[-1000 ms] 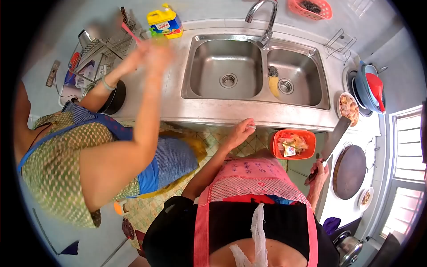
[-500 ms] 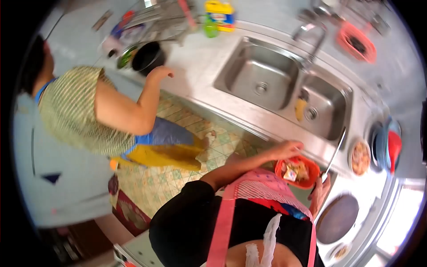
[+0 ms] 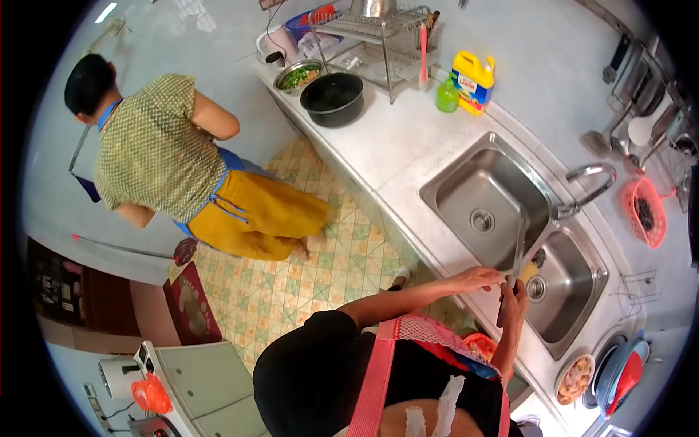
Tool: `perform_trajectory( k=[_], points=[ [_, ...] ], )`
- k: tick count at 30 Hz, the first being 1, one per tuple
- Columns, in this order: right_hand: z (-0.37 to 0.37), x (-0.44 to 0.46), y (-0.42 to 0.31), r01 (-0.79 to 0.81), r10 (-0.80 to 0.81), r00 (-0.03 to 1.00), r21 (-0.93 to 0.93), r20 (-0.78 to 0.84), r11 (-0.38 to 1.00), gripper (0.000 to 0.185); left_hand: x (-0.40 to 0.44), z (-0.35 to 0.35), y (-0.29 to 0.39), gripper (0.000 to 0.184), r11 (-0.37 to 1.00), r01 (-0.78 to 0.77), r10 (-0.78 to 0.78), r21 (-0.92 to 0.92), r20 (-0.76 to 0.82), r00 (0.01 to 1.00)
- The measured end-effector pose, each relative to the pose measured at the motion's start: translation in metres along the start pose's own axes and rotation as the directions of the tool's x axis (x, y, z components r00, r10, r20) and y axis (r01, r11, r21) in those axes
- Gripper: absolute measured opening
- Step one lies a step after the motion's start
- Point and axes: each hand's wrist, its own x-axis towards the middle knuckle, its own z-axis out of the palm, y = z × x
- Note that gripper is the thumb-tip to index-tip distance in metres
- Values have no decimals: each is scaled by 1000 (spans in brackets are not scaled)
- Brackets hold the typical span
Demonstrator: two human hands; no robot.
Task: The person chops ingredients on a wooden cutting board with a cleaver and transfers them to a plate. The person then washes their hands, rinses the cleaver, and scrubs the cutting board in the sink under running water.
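Observation:
My right hand (image 3: 514, 300) is wrapped round the dark handle of a knife (image 3: 520, 244). Its blade points up and away from me, over the divider between the two sink basins. Close to the base of the blade is my left hand (image 3: 475, 279), fingers stretched toward it; whether they touch the knife I cannot tell. Below my hands, a red-orange basket (image 3: 480, 345) shows partly, the rest hidden by my pink apron and right arm. Beyond the knife lies the double steel sink (image 3: 455, 186), with a yellowish scrubber (image 3: 529, 272) in the smaller basin.
A person (image 3: 156, 149) in a blue-and-yellow apron stands at the left, back turned. Along the counter (image 3: 397, 156) are a black pot (image 3: 333, 102), a bowl of chopped greens (image 3: 298, 76), a dish rack (image 3: 386, 54) and bottles. A bowl of meat-like pieces (image 3: 575, 379) sits near blue basins (image 3: 619, 379).
My view has swung left. The knife has come up from beside the basket to the sink, and my left hand has left the basket. The other person has turned away from the counter.

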Motion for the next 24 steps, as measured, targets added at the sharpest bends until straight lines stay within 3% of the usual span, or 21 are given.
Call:
perform_trajectory(
  k=[3,4,7,9,11,13,17,18,19,20,22,23,24],
  points=[
    [36,39,-2,19,-17,998,-36,54,999,29,8,-48,15,44,1000,-13,12,-17,-22,1000],
    [44,45,-3,34,-39,997,77,66,996,27,9,-59,20,45,1000,11,-11,-28,-19,1000],
    [79,62,-15,-8,3,1000,174,29,985,25,15,-99,39,47,997,45,-44,-58,11,999],
    [97,78,-15,-20,14,999,146,45,989,24,20,-122,45,48,996,56,-54,-77,28,998],
    [110,86,-19,-38,30,999,189,46,981,22,35,-125,44,50,966,218,-210,-136,65,975],
    [125,96,-18,-18,10,999,262,33,965,21,42,-128,44,51,950,261,-247,-174,98,964],
    [127,118,-1,-9,7,999,41,49,999,24,66,-130,28,50,903,354,-305,-242,216,927],
    [131,125,3,75,-77,997,-111,-9,991,24,70,-129,26,50,901,356,-306,-248,218,927],
    [133,129,7,146,-166,984,-266,-56,953,24,73,-127,24,47,876,330,-295,-351,149,944],
    [130,131,10,140,-162,985,-270,-59,953,24,76,-126,23,44,845,294,-291,-446,78,954],
    [130,132,6,345,-406,913,-597,34,724,22,77,-131,27,40,854,285,-304,-435,28,952],
    [133,131,3,359,-407,912,-570,47,739,20,77,-129,32,36,863,279,-318,-422,-23,948],
    [133,129,-1,358,-403,914,-548,41,756,18,89,-127,12,32,800,246,-277,-547,27,961]
  ],
)
